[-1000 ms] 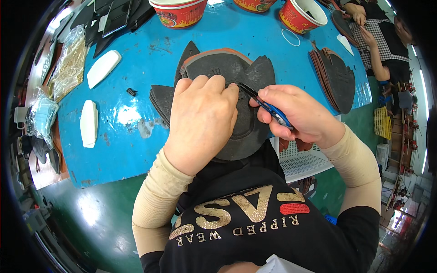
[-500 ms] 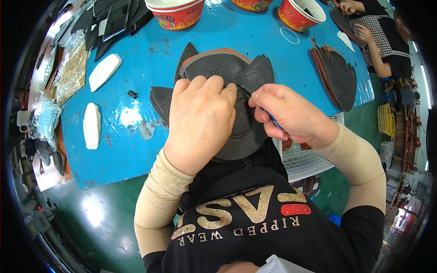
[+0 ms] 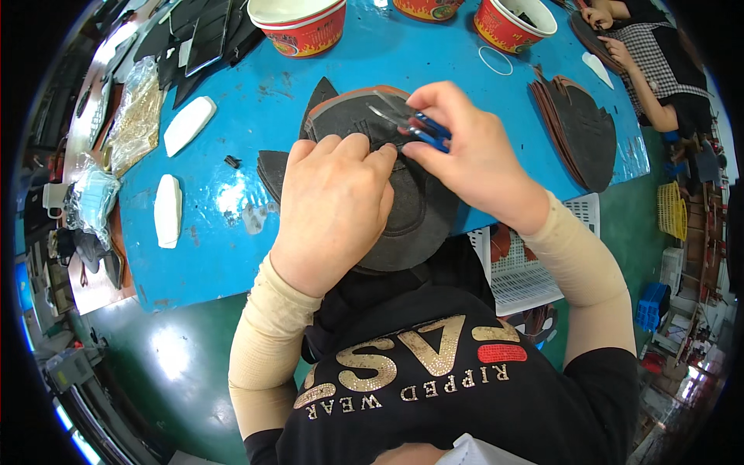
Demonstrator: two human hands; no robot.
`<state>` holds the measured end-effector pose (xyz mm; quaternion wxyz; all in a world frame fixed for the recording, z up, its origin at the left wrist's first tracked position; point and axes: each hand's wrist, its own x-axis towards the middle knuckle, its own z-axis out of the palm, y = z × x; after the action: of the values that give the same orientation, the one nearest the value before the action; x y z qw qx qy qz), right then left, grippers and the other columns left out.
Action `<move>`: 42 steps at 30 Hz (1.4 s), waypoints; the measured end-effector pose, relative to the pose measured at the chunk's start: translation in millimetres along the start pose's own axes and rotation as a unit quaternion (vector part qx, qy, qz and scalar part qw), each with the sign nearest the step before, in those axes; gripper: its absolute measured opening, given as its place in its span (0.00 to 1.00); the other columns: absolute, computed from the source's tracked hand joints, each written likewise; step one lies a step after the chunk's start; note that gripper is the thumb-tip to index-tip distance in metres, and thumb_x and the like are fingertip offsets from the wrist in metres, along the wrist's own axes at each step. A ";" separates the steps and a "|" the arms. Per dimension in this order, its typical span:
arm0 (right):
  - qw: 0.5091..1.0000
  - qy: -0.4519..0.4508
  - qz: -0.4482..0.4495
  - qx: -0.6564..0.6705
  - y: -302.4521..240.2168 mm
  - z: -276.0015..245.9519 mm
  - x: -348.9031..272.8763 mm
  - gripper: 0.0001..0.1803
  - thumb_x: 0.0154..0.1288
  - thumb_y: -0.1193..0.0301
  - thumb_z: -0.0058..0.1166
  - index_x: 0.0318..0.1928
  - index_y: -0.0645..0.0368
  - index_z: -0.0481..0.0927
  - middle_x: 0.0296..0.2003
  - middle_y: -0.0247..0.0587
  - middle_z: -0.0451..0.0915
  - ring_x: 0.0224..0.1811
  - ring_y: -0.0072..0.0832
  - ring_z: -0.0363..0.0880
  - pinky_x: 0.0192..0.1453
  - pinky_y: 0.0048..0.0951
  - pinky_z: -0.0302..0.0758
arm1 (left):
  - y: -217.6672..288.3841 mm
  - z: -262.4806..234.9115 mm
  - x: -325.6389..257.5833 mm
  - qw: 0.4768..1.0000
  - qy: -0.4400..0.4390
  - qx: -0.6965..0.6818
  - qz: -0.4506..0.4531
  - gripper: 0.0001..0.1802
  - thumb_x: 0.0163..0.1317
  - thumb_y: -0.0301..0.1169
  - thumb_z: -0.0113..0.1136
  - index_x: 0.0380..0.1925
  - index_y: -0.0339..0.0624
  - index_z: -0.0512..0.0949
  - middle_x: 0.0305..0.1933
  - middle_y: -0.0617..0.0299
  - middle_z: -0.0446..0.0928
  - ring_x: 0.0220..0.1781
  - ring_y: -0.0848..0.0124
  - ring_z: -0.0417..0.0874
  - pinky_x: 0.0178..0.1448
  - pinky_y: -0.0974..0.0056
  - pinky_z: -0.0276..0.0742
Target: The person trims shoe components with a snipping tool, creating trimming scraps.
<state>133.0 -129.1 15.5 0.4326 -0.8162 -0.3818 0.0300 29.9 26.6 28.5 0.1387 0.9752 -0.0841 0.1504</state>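
A stack of dark grey, leather-like shoe-upper pieces [image 3: 418, 203] lies at the table's near edge, with pointed flaps and an orange-brown rim at the far side. My left hand [image 3: 333, 201] rests on the stack with curled fingers, thumb and forefinger pinching at the middle of the top piece. What lies under those fingers is mostly hidden. In my right hand [image 3: 477, 151] is a pair of blue-handled thread snips [image 3: 422, 132]. Their two metal blades stand apart over the top piece, pointing to the far left, just beyond my left fingertips.
Red paper tubs [image 3: 298, 35] stand along the far side. Another stack of dark pieces [image 3: 577, 132] lies at right, white pads [image 3: 167, 211] at left. A white plastic basket [image 3: 527, 271] sits below the table edge. A co-worker's hands [image 3: 604, 31] are at far right.
My right hand has lifted and moved away from me, and the snips, mostly hidden in it before, now show with their blades apart. My left hand has stayed nearly in place.
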 end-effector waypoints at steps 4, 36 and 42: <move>0.997 -0.047 -0.001 -0.056 -0.5 5.3 6.4 0.20 0.56 0.74 0.60 0.47 0.61 0.67 0.36 0.52 0.81 0.38 0.48 0.81 0.41 0.43 0.76 | 4.4 0.4 0.0 1.000 -0.002 0.008 -0.013 0.14 0.52 0.26 0.57 0.40 0.44 0.82 0.26 0.62 0.70 0.33 0.63 0.75 0.41 0.58 0.65; 0.956 0.132 0.117 -0.236 79.0 -64.8 -59.3 0.17 0.58 0.74 0.60 0.44 0.61 0.68 0.32 0.51 0.81 0.34 0.45 0.83 0.38 0.41 0.78 | 12.1 -3.4 13.1 0.997 -0.035 0.070 0.018 0.15 0.51 0.23 0.58 0.41 0.44 0.81 0.27 0.60 0.69 0.34 0.62 0.73 0.41 0.59 0.65; 0.978 0.072 0.055 -0.186 76.5 -69.8 -68.7 0.15 0.59 0.75 0.58 0.44 0.61 0.68 0.29 0.45 0.81 0.28 0.38 0.82 0.32 0.37 0.76 | 5.1 2.0 5.8 0.999 0.037 0.022 0.013 0.12 0.51 0.25 0.59 0.37 0.44 0.81 0.27 0.62 0.71 0.33 0.63 0.74 0.40 0.59 0.65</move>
<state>156.6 -247.0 -16.1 0.2976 -0.9021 -0.3031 -0.0764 34.9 20.4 29.8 0.1181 0.9707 -0.0880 0.1898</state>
